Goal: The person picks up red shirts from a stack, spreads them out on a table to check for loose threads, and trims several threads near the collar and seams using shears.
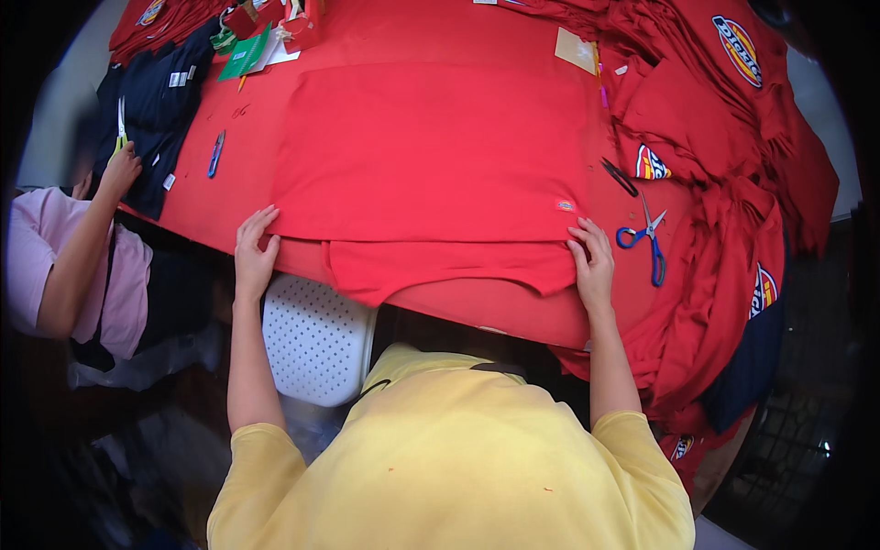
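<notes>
Bright, even light on top — dark fisheye rim, edges bent, slightly soft.

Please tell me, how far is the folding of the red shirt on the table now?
Done: the red shirt lies flat, body smoothed into a rectangle. In hand: the left hand and right hand press its near corners at the table edge, where the sleeves hang over. Left: the sleeves look unfolded, and a pile of red shirts lies on the right.

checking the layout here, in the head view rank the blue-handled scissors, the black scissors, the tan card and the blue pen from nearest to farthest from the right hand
From the right hand:
1. Blue-handled scissors, just to its right.
2. Black scissors, above and slightly right.
3. Tan card, far up by the table's back edge.
4. Blue pen, far across on the left side.
</notes>
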The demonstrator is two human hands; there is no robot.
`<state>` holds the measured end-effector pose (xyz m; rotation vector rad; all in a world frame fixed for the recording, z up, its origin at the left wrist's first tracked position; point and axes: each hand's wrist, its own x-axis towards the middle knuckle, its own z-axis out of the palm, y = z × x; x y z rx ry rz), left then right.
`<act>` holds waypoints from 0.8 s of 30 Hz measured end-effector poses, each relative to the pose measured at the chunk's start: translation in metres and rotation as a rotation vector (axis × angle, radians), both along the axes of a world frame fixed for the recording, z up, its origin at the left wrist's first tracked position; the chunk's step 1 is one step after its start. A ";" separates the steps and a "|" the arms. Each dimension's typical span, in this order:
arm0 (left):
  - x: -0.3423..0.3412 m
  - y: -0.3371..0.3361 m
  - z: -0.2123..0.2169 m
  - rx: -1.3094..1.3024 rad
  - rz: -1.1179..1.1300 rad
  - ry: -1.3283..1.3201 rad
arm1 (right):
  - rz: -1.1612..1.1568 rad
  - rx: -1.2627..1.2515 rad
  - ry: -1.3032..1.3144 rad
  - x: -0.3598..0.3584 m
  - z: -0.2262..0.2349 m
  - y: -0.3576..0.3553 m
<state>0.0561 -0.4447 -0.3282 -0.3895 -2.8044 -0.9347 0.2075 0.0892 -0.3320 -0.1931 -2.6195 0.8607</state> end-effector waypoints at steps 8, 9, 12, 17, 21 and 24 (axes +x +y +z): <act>-0.011 -0.013 -0.010 0.105 -0.023 -0.010 | -0.098 0.019 -0.029 0.002 0.020 0.003; -0.009 -0.012 -0.013 0.169 0.000 -0.002 | -0.107 0.064 -0.043 0.008 0.018 0.006; -0.010 -0.017 -0.020 0.288 0.058 -0.029 | -0.119 0.009 -0.014 0.016 0.006 0.016; -0.010 -0.021 -0.027 0.356 0.074 -0.040 | -0.154 -0.005 0.064 0.014 0.000 0.015; -0.009 -0.009 -0.010 0.313 0.043 -0.039 | -0.179 0.042 0.055 0.009 -0.001 0.014; -0.008 -0.001 0.007 0.145 -0.033 -0.020 | -0.120 0.022 -0.014 -0.001 0.014 0.017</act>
